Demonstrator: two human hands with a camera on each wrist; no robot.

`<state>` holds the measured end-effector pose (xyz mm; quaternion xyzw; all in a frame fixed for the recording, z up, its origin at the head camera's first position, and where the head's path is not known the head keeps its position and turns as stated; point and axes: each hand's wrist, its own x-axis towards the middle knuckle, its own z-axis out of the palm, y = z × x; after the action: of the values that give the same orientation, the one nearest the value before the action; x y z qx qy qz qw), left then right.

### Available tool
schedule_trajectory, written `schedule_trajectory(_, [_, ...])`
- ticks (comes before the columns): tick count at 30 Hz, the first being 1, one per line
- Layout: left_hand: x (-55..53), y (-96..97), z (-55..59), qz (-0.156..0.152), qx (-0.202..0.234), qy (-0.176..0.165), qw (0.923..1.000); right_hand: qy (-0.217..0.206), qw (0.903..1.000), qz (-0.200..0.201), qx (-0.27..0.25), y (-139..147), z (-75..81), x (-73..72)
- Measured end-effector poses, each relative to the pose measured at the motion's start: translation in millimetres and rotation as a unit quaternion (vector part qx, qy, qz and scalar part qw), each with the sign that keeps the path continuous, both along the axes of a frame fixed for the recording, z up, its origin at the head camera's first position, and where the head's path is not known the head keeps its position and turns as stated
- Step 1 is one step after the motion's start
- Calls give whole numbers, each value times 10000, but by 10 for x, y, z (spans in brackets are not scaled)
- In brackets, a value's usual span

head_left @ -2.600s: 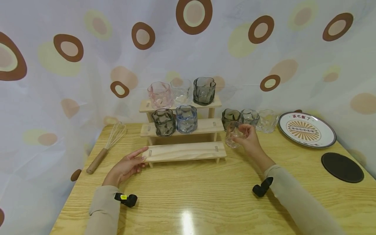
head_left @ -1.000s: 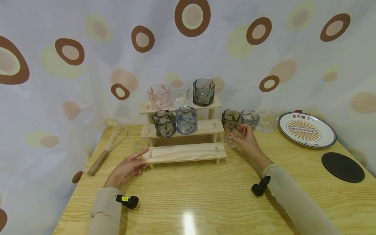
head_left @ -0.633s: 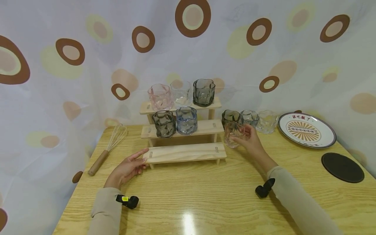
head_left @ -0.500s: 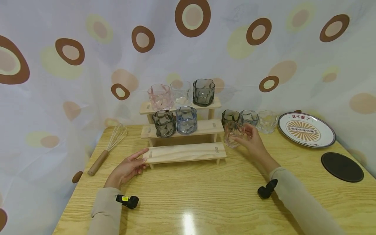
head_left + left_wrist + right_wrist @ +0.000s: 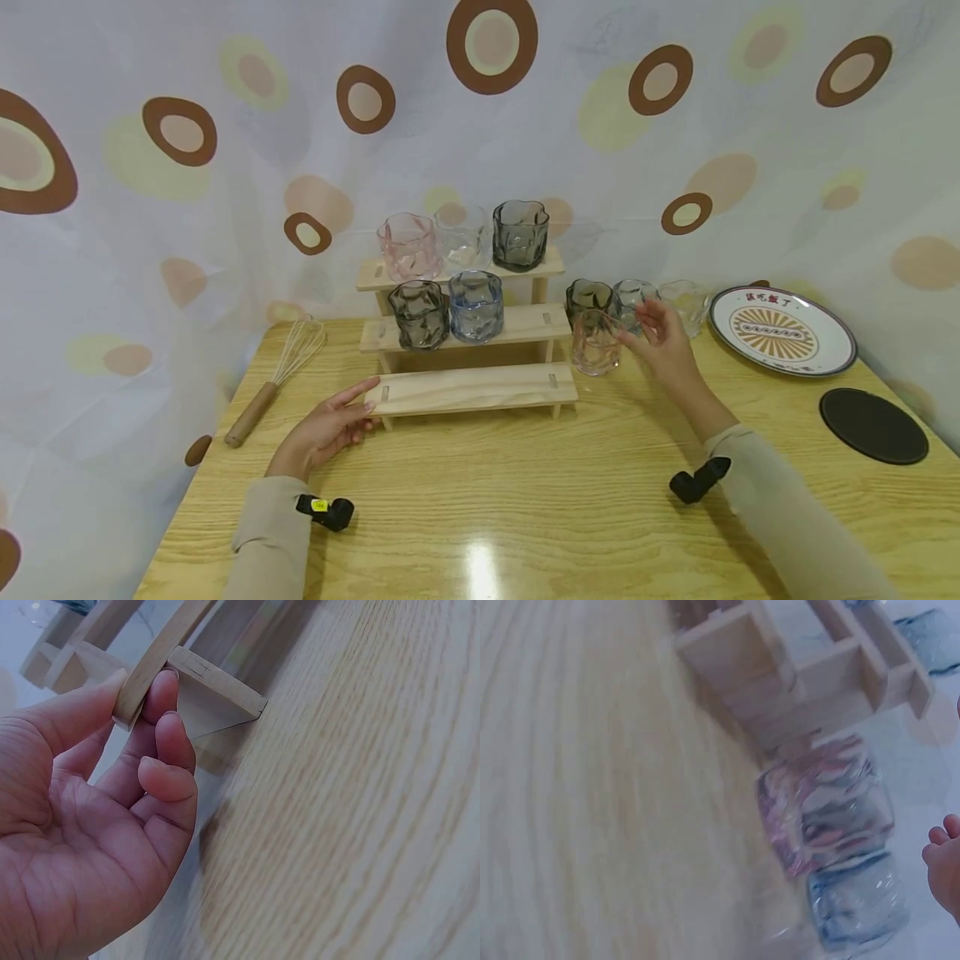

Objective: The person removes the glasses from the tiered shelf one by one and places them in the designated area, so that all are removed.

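1. Firmly, it seems, the left hand (image 5: 326, 433) pinches the left end of the lowest shelf (image 5: 472, 389) between thumb and fingers; the other fingers curl loosely below it.
2. The right hand (image 5: 663, 346) has its thumb and fingers parted and gently bent, gripping nothing. It is just right of the pinkish glass (image 5: 596, 346); whether the thumb tip brushes it, I cannot tell.
3. That glass is upright on the table (image 5: 465, 483), just right of the shelves and on the near side of a dark glass (image 5: 588, 298).
4. To handle it well, I would spread the fingers clear of its wavy wall before moving the hand, or take it low with thumb opposite fingers. The left pinch should steady the shelf without tilting it, and the glass behind is best left unknocked.
5. Counting glasses: nine. Three are on the top shelf (image 5: 555, 267) (pink, clear, dark grey), two on the middle shelf (image 5: 525, 322) (dark grey, blue), four on the table: pinkish, dark, bluish (image 5: 630, 312) and clear (image 5: 688, 307).
6. Shelves: three, stepped upward toward the far side.
7. Farther out: one whisk (image 5: 268, 389) at left, one plate (image 5: 783, 332) at far right, one black disc (image 5: 873, 426) nearer.
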<state>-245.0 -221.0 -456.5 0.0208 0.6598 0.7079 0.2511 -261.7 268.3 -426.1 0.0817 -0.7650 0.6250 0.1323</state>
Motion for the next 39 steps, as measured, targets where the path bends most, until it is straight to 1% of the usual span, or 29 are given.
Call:
schedule_trajectory(5, [-6,-3,1,-13,51,-40,10000,114,9995,253,-180,-160,177,6])
schedule_trajectory(11, [-15,-7,-12,-64,35,7,10000,-102,9967,769,-225,-374,294,-35])
schedule_trajectory(20, [-25,-13,-24,-131,121,-32,9998,-162,9879,1415,-618,-756,323,-113])
schedule_trajectory(23, [-25,-18,-21,-147,153,-28,9998,-191,9844,1637,-619,-901,337,-147])
schedule_trajectory(25, [-24,-20,-21,-134,163,-38,9998,-209,9829,1753,-522,-988,345,-171])
schedule_trajectory(29, [-25,-22,-23,-125,152,-55,9998,-251,9816,1854,-373,-1129,352,-216])
schedule_trajectory(31, [-29,-23,-22,-111,122,-46,9999,-275,9805,1908,-380,-1182,355,-231])
schedule_trajectory(39, [-24,-33,-14,-125,-2,25,9999,-267,9818,1874,-125,-1358,366,-284])
